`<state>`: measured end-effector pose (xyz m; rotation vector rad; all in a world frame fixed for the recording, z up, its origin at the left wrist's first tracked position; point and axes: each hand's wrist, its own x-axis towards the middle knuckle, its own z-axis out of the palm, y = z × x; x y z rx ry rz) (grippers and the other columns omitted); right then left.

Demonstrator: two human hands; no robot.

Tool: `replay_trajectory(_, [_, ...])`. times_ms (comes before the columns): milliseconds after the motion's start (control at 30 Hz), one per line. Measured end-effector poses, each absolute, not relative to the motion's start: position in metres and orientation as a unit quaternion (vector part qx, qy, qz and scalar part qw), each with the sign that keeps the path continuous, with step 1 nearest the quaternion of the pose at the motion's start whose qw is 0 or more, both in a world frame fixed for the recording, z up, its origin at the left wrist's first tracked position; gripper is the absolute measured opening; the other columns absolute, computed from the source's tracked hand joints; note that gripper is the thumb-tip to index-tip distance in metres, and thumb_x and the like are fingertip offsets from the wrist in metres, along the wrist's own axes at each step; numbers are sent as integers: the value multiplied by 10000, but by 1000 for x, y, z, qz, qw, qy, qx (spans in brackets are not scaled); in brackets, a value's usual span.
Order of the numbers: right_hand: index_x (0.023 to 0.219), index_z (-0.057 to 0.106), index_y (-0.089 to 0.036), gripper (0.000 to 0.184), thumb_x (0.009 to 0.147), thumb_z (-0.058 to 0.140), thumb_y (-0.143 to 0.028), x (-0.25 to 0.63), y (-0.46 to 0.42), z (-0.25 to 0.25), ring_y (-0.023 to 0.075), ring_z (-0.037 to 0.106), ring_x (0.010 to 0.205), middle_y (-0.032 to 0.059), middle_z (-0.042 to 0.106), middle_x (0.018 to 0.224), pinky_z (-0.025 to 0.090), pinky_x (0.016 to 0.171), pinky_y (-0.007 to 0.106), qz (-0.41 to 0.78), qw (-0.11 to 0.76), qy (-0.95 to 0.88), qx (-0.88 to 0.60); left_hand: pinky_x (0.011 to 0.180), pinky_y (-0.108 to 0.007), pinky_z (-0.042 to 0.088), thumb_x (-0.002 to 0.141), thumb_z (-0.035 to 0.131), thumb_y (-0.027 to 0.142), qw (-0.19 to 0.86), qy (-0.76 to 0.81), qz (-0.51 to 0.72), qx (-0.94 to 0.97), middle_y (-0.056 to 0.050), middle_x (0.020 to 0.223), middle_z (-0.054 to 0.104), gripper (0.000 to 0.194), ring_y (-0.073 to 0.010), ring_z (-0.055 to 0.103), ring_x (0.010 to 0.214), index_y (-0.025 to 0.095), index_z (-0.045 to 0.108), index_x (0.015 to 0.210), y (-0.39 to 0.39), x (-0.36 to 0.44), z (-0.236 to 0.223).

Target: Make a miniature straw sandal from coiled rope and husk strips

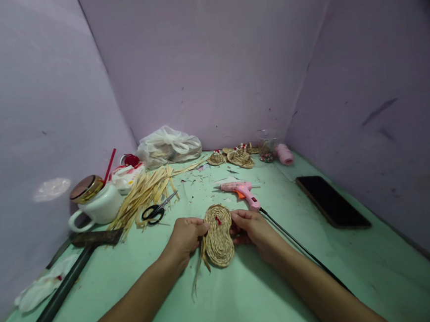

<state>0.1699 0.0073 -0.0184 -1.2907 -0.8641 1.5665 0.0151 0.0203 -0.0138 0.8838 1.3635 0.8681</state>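
Note:
Between my two hands is a woven straw slipper sole (220,245), a figure-eight of coiled braid with a small red mark near its top. My left hand (189,235) pinches its left edge, where loose straw ends hang down. On the opposite edge, my right hand (252,227) grips it with thumb and fingers. Just beyond my right hand lies a pink glue gun (239,187) with an orange trigger and a black cord. Black-handled scissors (155,213) rest farther left on a bundle of flat straw strips (146,188).
At left are a white mug (105,204) with a jar in it, a hammer (61,282) and a white cloth (42,288). A plastic bag (169,147), small straw slippers (239,156) and a pink thread spool (284,154) stand at the back. A phone (330,201) lies right.

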Motion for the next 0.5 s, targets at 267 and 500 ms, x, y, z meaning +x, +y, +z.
replay_trajectory(267, [685, 608, -144, 143, 594, 660, -241, 169, 5, -14, 97, 530, 536, -10, 586, 605, 428, 491, 211, 643, 447, -370, -500, 329, -188, 105, 540, 666, 362, 604, 555, 346, 455, 8, 443, 521, 281, -7, 248, 294, 94, 584, 555, 19, 11, -13])
replay_trajectory(500, [708, 632, -139, 117, 616, 620, -211, 170, 5, -12, 91, 512, 513, -20, 563, 556, 402, 473, 197, 632, 433, -375, -521, 340, -191, 107, 599, 609, 374, 615, 526, 337, 482, -19, 528, 579, 280, -10, 293, 294, 95, 593, 587, 26, 0, -13])
